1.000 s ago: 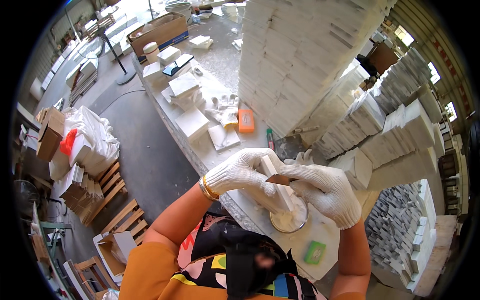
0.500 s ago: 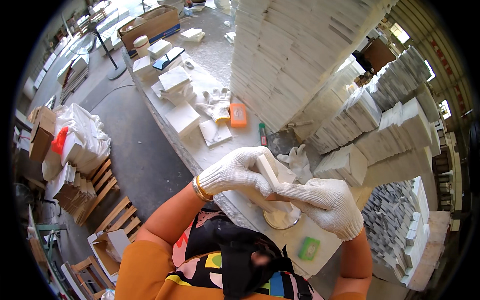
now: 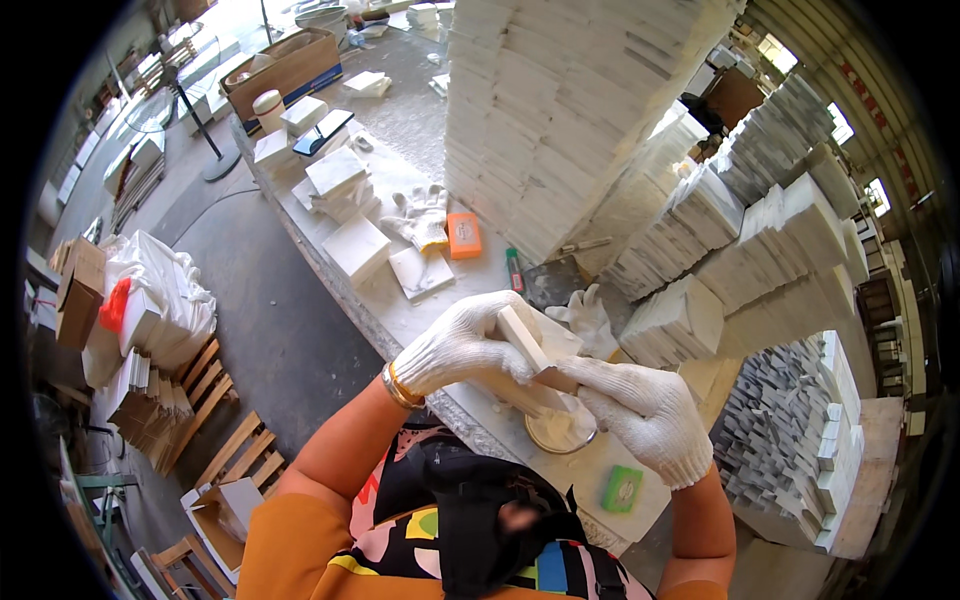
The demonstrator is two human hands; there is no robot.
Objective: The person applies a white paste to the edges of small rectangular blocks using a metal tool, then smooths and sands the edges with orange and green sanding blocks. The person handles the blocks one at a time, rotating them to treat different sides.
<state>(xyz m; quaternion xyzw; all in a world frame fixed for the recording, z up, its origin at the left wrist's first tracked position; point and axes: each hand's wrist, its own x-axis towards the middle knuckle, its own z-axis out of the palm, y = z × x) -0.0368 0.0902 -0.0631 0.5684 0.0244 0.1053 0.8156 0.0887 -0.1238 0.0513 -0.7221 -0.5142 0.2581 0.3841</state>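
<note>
My left hand [image 3: 465,345], in a white knitted glove, is closed around a white marble tile [image 3: 522,335] held tilted above the bench, one narrow edge facing up. My right hand [image 3: 645,405], gloved alike, has its fingers closed at the tile's lower corner on a thin, flat grey-brown piece [image 3: 556,379]. That piece touches or nearly touches the tile's edge; its exact kind is hard to make out. Below the hands sits a round dish [image 3: 562,432] of whitish material. A green block [image 3: 622,489] lies near the bench's close end.
Loose white gloves [image 3: 588,318], an orange block [image 3: 464,235], a green-and-red tube [image 3: 514,269] and a phone [image 3: 323,132] lie on the bench [image 3: 385,325]. Tall tile stacks [image 3: 550,120] rise beyond. Grey strips [image 3: 775,430] fill a pallet at right; wooden pallets [image 3: 232,448] are at left.
The right hand has shifted slightly down and left, its fingers and the grey-brown piece turned along the tile edge, showing more of the piece. The whole view has shifted a little.
</note>
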